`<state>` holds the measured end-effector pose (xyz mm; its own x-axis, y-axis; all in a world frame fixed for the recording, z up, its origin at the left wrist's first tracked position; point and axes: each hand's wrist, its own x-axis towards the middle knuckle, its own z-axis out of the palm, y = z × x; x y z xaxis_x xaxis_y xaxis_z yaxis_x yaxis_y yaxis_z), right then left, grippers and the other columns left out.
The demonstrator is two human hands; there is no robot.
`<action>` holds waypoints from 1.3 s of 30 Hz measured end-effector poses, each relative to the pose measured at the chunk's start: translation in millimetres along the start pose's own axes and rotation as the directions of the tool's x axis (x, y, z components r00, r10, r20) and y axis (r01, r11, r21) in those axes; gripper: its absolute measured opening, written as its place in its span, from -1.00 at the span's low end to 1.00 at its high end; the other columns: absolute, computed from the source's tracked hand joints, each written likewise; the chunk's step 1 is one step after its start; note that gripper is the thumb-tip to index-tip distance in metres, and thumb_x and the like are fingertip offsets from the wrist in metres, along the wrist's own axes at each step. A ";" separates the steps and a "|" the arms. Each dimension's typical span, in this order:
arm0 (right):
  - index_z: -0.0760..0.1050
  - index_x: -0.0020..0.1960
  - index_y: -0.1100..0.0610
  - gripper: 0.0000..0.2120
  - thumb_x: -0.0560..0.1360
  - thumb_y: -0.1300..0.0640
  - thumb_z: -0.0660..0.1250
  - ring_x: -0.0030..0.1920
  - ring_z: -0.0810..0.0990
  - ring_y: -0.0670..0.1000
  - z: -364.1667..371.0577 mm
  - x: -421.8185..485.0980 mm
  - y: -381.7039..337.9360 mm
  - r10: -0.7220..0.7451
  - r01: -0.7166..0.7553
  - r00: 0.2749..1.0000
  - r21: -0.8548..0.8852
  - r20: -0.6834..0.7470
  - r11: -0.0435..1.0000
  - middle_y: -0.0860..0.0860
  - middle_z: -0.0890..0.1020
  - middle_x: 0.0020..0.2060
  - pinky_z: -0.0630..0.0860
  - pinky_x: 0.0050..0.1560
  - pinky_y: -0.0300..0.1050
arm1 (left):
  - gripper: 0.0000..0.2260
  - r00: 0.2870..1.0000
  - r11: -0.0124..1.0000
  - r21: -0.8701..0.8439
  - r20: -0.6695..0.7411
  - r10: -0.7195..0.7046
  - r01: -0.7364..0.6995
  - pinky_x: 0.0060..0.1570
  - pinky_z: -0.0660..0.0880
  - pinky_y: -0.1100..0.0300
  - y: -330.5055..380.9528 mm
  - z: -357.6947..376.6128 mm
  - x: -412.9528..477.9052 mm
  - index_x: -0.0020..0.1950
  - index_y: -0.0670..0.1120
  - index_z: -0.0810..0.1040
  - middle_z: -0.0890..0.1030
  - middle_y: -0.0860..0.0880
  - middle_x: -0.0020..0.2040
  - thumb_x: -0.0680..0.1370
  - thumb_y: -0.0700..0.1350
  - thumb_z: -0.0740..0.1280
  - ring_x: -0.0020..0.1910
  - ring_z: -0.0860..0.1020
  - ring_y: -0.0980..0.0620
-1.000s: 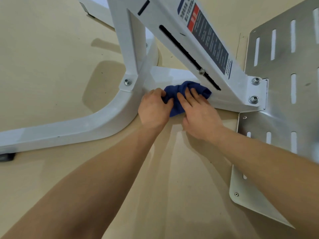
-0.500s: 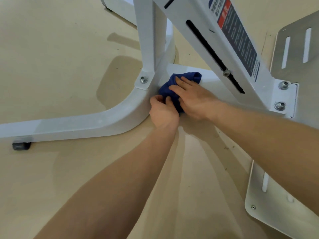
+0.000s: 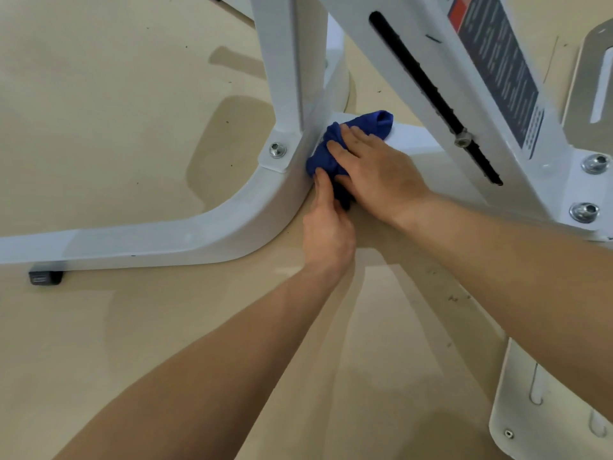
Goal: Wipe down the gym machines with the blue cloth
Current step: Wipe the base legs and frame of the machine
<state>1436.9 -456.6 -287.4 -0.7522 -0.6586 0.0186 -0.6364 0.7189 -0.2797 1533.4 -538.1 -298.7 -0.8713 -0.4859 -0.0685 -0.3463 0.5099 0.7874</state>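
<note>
Blue cloth (image 3: 360,127) lies bunched on the white machine frame (image 3: 199,234), in the corner where the upright post (image 3: 288,61) meets the curved base. The right hand (image 3: 374,167) lies flat on it, fingers straight and close together, pressing down. The left hand (image 3: 328,227) reaches in from below and grips the cloth's lower end, thumb along the fabric. A slanted beam (image 3: 358,44) with a dark slot and a warning label (image 3: 497,61) crowds the spot from the right. A bolt (image 3: 277,149) sits just left of the cloth. A rubber foot (image 3: 44,277) rests on the beige floor (image 3: 99,111).
</note>
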 end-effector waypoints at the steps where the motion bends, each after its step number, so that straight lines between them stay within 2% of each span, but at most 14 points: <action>1: 0.05 0.61 0.13 -0.45 0.68 0.09 0.14 0.59 0.03 0.13 2.6 -5.7 1.5 0.005 -0.005 1.000 -0.017 0.000 1.000 0.14 0.05 0.60 0.03 0.55 -0.01 | -0.47 1.000 1.000 0.022 0.012 0.023 -0.023 0.09 0.47 0.19 -2.4 -0.6 -1.2 0.60 -0.02 0.14 0.61 -0.06 0.17 0.62 -0.23 0.10 0.04 0.57 -0.04; 4: 0.06 0.59 0.24 -0.46 0.66 0.21 0.12 0.57 0.09 0.23 10.6 -35.6 14.6 0.017 -0.019 1.000 -0.093 -0.021 0.995 0.26 0.11 0.57 -0.01 0.54 0.05 | -0.44 0.987 0.993 0.060 0.129 0.091 -0.100 0.02 0.51 0.10 1.6 6.8 -15.9 0.60 0.02 0.12 0.61 -0.11 0.16 0.60 -0.23 0.09 -0.03 0.58 -0.11; 7: 0.26 0.49 0.35 -0.51 0.59 0.25 0.06 0.44 0.35 0.36 10.3 -71.2 35.7 -0.055 0.027 0.988 -0.187 -0.142 0.982 0.39 0.35 0.42 0.17 0.44 0.16 | -0.43 0.944 0.969 0.086 0.259 0.204 -0.232 0.24 0.44 0.12 10.8 20.8 -37.6 0.62 -0.07 0.07 0.42 -0.09 0.47 0.61 -0.24 0.12 0.25 0.51 -0.11; 10: 0.27 0.49 0.34 -0.50 0.56 0.28 0.12 0.43 0.36 0.37 6.3 -80.5 42.7 -0.057 0.026 0.989 -0.223 -0.133 0.974 0.39 0.35 0.42 0.15 0.43 0.16 | -0.41 0.922 0.964 0.084 0.323 0.212 -0.251 0.35 0.35 0.16 12.0 23.7 -39.7 0.63 -0.08 -0.02 0.24 -0.07 0.57 0.63 -0.21 0.12 0.39 0.41 -0.09; 12: 0.12 0.57 0.29 -0.41 0.58 0.26 0.18 0.52 0.18 0.33 5.6 -66.8 33.7 -0.023 0.001 0.995 -0.227 -0.093 0.974 0.36 0.20 0.51 0.02 0.50 0.12 | -0.41 0.938 0.978 0.058 0.299 0.173 -0.199 0.34 0.38 0.12 11.6 18.8 -31.4 0.62 -0.05 -0.05 0.24 -0.08 0.57 0.63 -0.17 0.11 0.38 0.42 -0.11; 14: -0.03 0.61 0.22 -0.39 0.63 0.23 0.14 0.58 0.01 0.27 8.0 -44.4 21.5 0.016 -0.028 0.998 -0.228 -0.055 0.973 0.29 0.04 0.57 -0.09 0.54 0.09 | -0.43 0.971 0.993 0.048 0.222 0.092 -0.105 0.27 0.32 0.27 10.0 11.9 -18.4 0.63 -0.07 -0.05 0.27 -0.08 0.55 0.65 -0.16 0.11 0.38 0.41 -0.07; 18: 0.08 0.59 0.24 -0.45 0.63 0.24 0.13 0.56 0.12 0.29 13.1 -17.3 5.4 -0.022 0.004 0.996 -0.198 -0.087 0.980 0.31 0.15 0.54 0.05 0.54 0.13 | -0.44 0.993 0.999 0.038 0.114 -0.019 0.015 0.13 0.16 0.51 8.2 4.4 -2.8 0.63 -0.05 -0.01 0.28 -0.02 0.55 0.66 -0.18 0.12 0.39 0.35 0.05; 20: 0.23 0.53 0.27 -0.47 0.58 0.25 0.19 0.48 0.30 0.32 17.0 -21.4 12.0 -0.055 0.032 0.992 -0.195 -0.115 0.980 0.33 0.31 0.47 0.23 0.47 0.17 | -0.45 0.994 0.998 0.062 0.108 0.001 -0.008 0.08 0.21 0.48 8.5 5.9 -6.0 0.63 -0.05 0.01 0.37 -0.06 0.50 0.66 -0.19 0.12 0.32 0.42 0.00; 22: 0.33 0.48 0.30 -0.50 0.55 0.25 0.20 0.41 0.41 0.34 18.1 -32.5 20.1 -0.083 0.053 0.986 -0.209 -0.141 0.977 0.35 0.41 0.40 0.35 0.39 0.20 | -0.45 0.988 0.992 0.097 0.142 0.064 -0.078 0.08 0.36 0.31 7.1 10.2 -11.9 0.62 -0.02 0.02 0.43 -0.10 0.45 0.65 -0.18 0.11 0.22 0.51 -0.08; 25: 0.35 0.45 0.33 -0.50 0.52 0.25 0.18 0.37 0.44 0.36 17.6 -59.4 33.0 -0.115 0.077 0.979 -0.219 -0.168 0.973 0.36 0.45 0.36 0.34 0.37 0.21 | -0.48 0.959 0.973 0.111 0.227 0.171 -0.200 -0.07 0.48 0.13 9.6 15.3 -26.2 0.57 -0.03 0.13 0.59 -0.08 0.22 0.61 -0.20 0.14 -0.05 0.57 -0.07; 28: 0.33 0.48 0.29 -0.48 0.53 0.22 0.19 0.41 0.40 0.33 14.7 -79.7 40.3 -0.118 0.090 0.985 -0.211 -0.126 0.973 0.33 0.42 0.40 0.27 0.41 0.20 | -0.81 0.970 0.981 0.100 0.199 0.141 -0.164 -0.28 0.41 0.12 21.3 17.0 -29.6 0.23 -0.09 0.44 0.60 -0.01 -0.20 0.63 -0.15 0.18 -0.31 0.51 0.03; 30: 0.35 0.48 0.26 -0.52 0.57 0.18 0.10 0.41 0.41 0.31 9.7 -85.4 40.1 -0.113 0.091 0.988 -0.196 -0.104 0.976 0.31 0.44 0.39 0.32 0.40 0.21 | -0.87 0.987 0.997 0.033 0.151 0.060 -0.066 -0.32 0.36 0.13 29.1 16.3 -24.5 -0.02 -0.12 0.45 0.54 0.02 -0.32 0.65 -0.10 0.18 -0.37 0.47 0.05; 35: 0.34 0.49 0.21 -0.56 0.62 0.20 0.07 0.43 0.39 0.24 6.2 -113.3 35.1 -0.082 0.032 0.982 -0.274 -0.172 0.961 0.23 0.44 0.41 0.37 0.38 0.15 | -0.73 0.998 0.997 -0.073 0.047 -0.036 0.039 -0.35 0.30 0.21 38.2 17.0 -16.2 -0.25 -0.05 0.39 0.42 0.10 -0.44 0.62 0.00 0.25 -0.45 0.36 0.14; 39: 0.27 0.53 0.22 -0.47 0.58 0.13 0.16 0.49 0.28 0.25 1.2 -138.9 36.8 -0.079 0.049 0.994 -0.341 -0.075 0.939 0.23 0.32 0.49 0.26 0.46 0.18 | -0.88 1.000 1.000 0.000 -0.013 0.028 -0.028 -0.28 0.41 0.24 42.2 19.7 -16.2 -0.14 -0.05 0.50 0.52 0.11 -0.34 0.56 -0.05 0.32 -0.37 0.45 0.14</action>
<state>1518.2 -338.9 -301.5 -0.7102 -0.6949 0.1129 -0.6925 0.7184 0.0654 1526.1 -494.8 -276.5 -0.8763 -0.4802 -0.0385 -0.3214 0.5232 0.7893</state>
